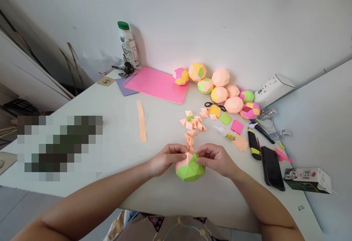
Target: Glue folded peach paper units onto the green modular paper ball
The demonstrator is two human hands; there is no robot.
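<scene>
A faceted paper ball (190,173), mostly green with some peach faces, is held just in front of my body at the table's near side. My left hand (169,157) pinches its upper left part, thumb on a peach face. On the upper right, my right hand (217,159) grips the green rim with thumb and fingers pressed together. The ball's top edge looks uneven between the fingertips. Small folded peach paper pieces (194,123) lie scattered just beyond the hands, with a green piece (190,118) among them.
Several finished paper balls (233,104) sit along the wall. A pink sheet (158,84), a peach strip (142,121), scissors (208,104), a glue tube (229,136), a utility knife (254,144), a phone (272,167) and a milk carton (306,179) lie around. A bottle (128,45) stands at the back left.
</scene>
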